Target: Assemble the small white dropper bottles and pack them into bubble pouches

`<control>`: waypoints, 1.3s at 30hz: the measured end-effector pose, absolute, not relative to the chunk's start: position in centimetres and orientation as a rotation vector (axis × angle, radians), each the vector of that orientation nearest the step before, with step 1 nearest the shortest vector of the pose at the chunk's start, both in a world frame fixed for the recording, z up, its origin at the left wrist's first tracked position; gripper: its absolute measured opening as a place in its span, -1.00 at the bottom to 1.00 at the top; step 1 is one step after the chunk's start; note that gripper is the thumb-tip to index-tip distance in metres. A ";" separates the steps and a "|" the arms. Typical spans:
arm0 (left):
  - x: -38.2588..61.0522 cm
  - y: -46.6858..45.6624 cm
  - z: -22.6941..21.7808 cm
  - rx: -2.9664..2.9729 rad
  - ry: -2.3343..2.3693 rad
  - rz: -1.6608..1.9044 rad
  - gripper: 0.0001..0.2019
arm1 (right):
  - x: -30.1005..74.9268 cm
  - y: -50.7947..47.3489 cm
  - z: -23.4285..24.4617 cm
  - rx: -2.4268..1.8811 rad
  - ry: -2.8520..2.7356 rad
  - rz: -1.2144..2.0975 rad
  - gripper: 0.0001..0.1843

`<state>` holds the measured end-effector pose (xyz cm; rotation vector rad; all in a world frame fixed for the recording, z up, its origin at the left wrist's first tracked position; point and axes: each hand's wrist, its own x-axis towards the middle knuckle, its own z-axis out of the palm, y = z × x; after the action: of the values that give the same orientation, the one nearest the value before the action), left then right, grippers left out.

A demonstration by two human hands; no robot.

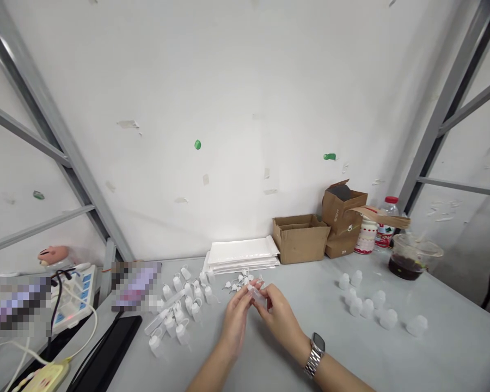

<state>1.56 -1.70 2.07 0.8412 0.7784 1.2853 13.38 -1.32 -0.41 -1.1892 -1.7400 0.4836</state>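
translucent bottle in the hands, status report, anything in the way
Left hand and right hand both on translucent bottle. Small white parts just beyond. Nothing seen blocking; white bottles off to the left.

I get soft, even light on the white wall (237, 87), wide-angle stretching at the edges, pixelation lower left.

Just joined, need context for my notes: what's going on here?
A person is holding a small translucent bottle between the left hand and the right hand, above the grey table. Capped bottles stand or lie to the left; uncapped bottles are spread out on the right. Small white parts lie just beyond the hands. Fingers hide part of the held bottle.
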 end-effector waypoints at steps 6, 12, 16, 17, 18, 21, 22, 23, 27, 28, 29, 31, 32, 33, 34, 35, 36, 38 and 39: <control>1.3 -1.2 0.8 0.728 0.706 1.274 -0.71 | 13.2 -1.6 -0.4 -1.203 -1.962 0.072 -0.81; 1.2 -1.0 0.8 0.646 0.650 1.215 -0.73 | 13.2 -1.8 -0.2 -1.223 -1.976 -0.083 -0.80; 1.0 -0.9 1.1 0.648 0.643 1.137 -0.70 | 13.4 -2.0 0.1 -1.241 -1.927 0.054 -0.83; 1.0 -0.9 1.0 0.648 0.645 1.120 -0.70 | 13.4 -2.0 0.1 -1.242 -1.909 0.109 -0.84; 0.9 -0.8 1.0 0.646 0.647 1.107 -0.70 | 13.5 -2.0 0.2 -1.241 -1.891 0.168 -0.85; 0.8 -0.8 0.9 0.632 0.649 1.097 -0.69 | 13.5 -2.0 0.2 -1.233 -1.825 0.356 -0.90; 0.8 -0.8 0.8 0.630 0.649 1.097 -0.69 | 13.5 -1.9 0.1 -1.230 -1.794 0.418 -0.91; 0.8 -0.8 0.8 0.628 0.651 1.098 -0.68 | 13.5 -1.8 0.0 -1.230 -1.758 0.476 -0.90; 0.9 -0.8 0.9 0.623 0.646 1.080 -0.67 | 13.5 -1.6 -0.1 -1.234 -1.632 0.674 -0.83; 0.9 -0.9 1.0 0.621 0.639 1.076 -0.67 | 13.5 -1.5 -0.1 -1.237 -1.607 0.723 -0.83; 0.9 -0.9 1.0 0.620 0.632 1.073 -0.66 | 13.5 -1.5 0.0 -1.240 -1.580 0.774 -0.82; 0.9 -0.9 1.1 0.616 0.620 1.069 -0.66 | 13.4 -1.4 0.2 -1.234 -1.517 0.887 -0.81; 0.8 -0.9 1.1 0.611 0.618 1.066 -0.66 | 13.4 -1.3 0.3 -1.220 -1.482 0.949 -0.80; 0.8 -0.8 1.0 0.603 0.618 1.060 -0.65 | 13.4 -1.3 0.4 -1.197 -1.445 1.016 -0.79; 0.8 -0.8 1.0 0.593 0.618 1.056 -0.65 | 13.4 -1.2 0.6 -1.168 -1.409 1.084 -0.77; 0.8 -0.8 1.0 0.585 0.619 1.052 -0.66 | 13.4 -1.2 0.7 -1.139 -1.376 1.151 -0.74; 0.7 -0.7 0.9 0.579 0.620 1.051 -0.66 | 13.4 -1.1 0.8 -1.112 -1.345 1.212 -0.72; 0.7 -0.7 0.8 0.577 0.626 1.056 -0.66 | 13.4 -0.9 1.0 -1.068 -1.300 1.314 -0.66; 0.7 -0.7 0.8 0.580 0.636 1.060 -0.66 | 13.5 -0.8 1.0 -1.046 -1.290 1.353 -0.64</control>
<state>0.70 -0.66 0.76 0.5804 0.6361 1.0599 13.49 -0.80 1.01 -1.0460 -1.2896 1.3526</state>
